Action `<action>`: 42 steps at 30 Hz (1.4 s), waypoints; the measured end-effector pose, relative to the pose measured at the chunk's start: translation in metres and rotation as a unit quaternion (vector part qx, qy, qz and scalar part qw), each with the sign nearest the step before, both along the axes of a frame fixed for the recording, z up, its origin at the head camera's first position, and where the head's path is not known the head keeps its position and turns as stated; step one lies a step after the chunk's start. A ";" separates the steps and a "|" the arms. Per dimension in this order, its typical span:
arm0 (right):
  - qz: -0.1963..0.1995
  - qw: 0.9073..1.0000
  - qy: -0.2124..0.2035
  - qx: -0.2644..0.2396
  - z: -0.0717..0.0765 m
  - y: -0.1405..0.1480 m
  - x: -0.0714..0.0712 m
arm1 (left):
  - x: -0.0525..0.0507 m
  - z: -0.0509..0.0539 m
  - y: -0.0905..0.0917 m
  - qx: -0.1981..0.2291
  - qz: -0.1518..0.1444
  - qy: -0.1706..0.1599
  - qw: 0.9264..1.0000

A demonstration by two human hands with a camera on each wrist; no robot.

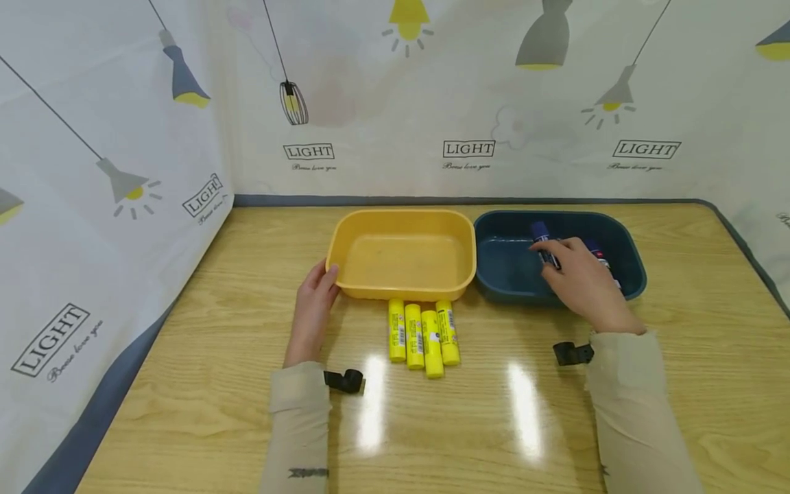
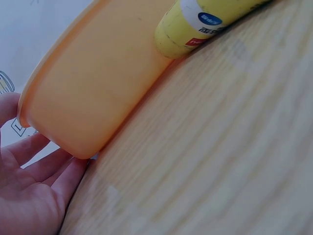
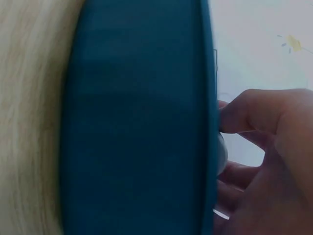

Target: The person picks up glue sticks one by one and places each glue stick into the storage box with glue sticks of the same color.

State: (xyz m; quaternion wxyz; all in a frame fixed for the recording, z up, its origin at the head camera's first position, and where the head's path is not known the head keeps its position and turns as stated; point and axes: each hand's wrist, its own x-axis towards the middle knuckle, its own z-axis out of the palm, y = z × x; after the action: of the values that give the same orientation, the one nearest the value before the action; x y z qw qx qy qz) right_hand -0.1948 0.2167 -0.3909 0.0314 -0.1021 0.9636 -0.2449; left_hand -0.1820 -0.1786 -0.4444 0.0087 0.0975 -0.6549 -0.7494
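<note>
My left hand (image 1: pixel 317 291) holds the left end of a yellow plastic basin (image 1: pixel 401 291). In the left wrist view, the thumb is at the rim and the fingers lie against the outer wall. Over the dark blue basin (image 1: pixel 503 269), my right hand (image 1: pixel 583 281) grips a dark blue stick-shaped tube (image 1: pixel 540 230) between thumb and fingers. Behind that hand, further tubes (image 1: pixel 597 252) lie in the blue basin, partly hidden. The blue basin's wall covers most of the grip in the right wrist view.
Several yellow glue sticks (image 1: pixel 414 337) lie side by side on the wooden table (image 1: pixel 469 425), just in front of the yellow basin. The two basins stand side by side. A printed cloth (image 1: pixel 382 103) hangs behind them and along the left.
</note>
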 end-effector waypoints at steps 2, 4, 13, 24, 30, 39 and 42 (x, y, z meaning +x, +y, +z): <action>-0.003 1.000 -0.005 0.004 -0.002 0.002 -0.001 | 0.000 0.000 0.000 -0.001 0.000 0.000 1.000; -0.004 1.000 -0.011 0.007 -0.004 0.003 -0.003 | -0.001 0.000 0.000 0.001 0.002 0.000 1.000; -0.004 0.999 -0.039 0.025 -0.010 0.005 -0.006 | -0.007 -0.014 -0.004 0.006 0.005 0.004 1.000; 0.000 0.998 -0.046 0.042 -0.016 0.005 -0.008 | -0.009 -0.019 -0.005 -0.007 0.006 0.002 1.000; -0.006 0.997 -0.051 0.049 -0.019 0.005 -0.009 | -0.009 -0.019 -0.005 -0.010 0.008 0.002 1.000; -0.003 0.996 -0.068 0.064 -0.019 0.004 -0.008 | -0.006 -0.013 -0.004 -0.002 0.003 0.006 1.000; -0.003 0.995 -0.076 0.072 -0.019 0.004 -0.009 | -0.003 -0.006 -0.002 0.000 -0.002 0.008 1.000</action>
State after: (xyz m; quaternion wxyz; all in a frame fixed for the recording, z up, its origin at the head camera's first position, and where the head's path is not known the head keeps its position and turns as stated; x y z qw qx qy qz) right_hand -0.2034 0.2204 -0.4101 0.1110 -0.0777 0.9738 -0.1825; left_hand -0.1851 -0.1806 -0.4506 0.0122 0.0905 -0.6551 -0.7500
